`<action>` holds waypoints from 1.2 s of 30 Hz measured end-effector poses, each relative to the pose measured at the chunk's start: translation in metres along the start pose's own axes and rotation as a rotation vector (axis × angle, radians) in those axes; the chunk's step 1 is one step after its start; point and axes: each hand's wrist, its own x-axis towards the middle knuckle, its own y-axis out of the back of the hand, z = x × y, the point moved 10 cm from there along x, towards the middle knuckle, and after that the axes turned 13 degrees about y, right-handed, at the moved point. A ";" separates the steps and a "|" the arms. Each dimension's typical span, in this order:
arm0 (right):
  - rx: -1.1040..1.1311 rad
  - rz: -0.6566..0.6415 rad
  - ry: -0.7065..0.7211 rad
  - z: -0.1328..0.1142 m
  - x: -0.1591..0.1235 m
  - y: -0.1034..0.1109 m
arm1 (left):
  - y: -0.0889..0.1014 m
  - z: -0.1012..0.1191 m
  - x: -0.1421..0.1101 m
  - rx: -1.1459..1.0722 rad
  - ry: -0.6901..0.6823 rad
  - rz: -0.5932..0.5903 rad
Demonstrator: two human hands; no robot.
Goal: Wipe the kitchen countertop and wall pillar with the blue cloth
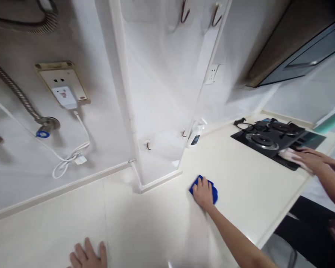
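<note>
Right hand [203,191] half-curled over blue cloth [215,194]; we held it against desk [150,219] near pillar [162,96]. Our left hand [89,257] was splayed, apparently empty. Wiping looked underway, unfinished; couldn't tell how much we'd covered.

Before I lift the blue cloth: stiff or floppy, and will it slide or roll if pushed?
Probably floppy: the blue cloth has an uneven outline under the right hand. It should slide rather than roll, lying low on the smooth-looking white countertop. Whether it's damp, hence heavier, I can't tell.
</note>
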 end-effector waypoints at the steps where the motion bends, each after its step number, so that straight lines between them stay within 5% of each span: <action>1: 0.009 -0.015 0.013 -0.021 0.006 -0.005 | 0.002 0.002 0.000 0.012 -0.004 0.002; 8: 0.185 -0.159 0.397 -0.223 -0.031 -0.024 | 0.004 0.004 -0.001 0.048 -0.002 -0.015; 12: 0.273 -0.231 0.499 -0.269 -0.051 -0.008 | 0.004 0.002 -0.002 0.053 0.011 -0.037; 16: 0.459 -0.335 0.885 -0.297 -0.082 0.015 | 0.008 0.002 -0.003 0.060 0.022 -0.020; 22: 0.611 -0.295 1.098 -0.269 -0.117 0.039 | 0.011 0.003 -0.003 0.069 0.026 -0.029; 30: 0.401 -0.236 0.784 -0.139 -0.103 0.047 | 0.011 0.001 -0.003 0.025 0.022 -0.033; 36: 0.400 -0.421 0.895 -0.139 -0.113 0.036 | 0.011 -0.001 -0.002 0.020 0.025 -0.025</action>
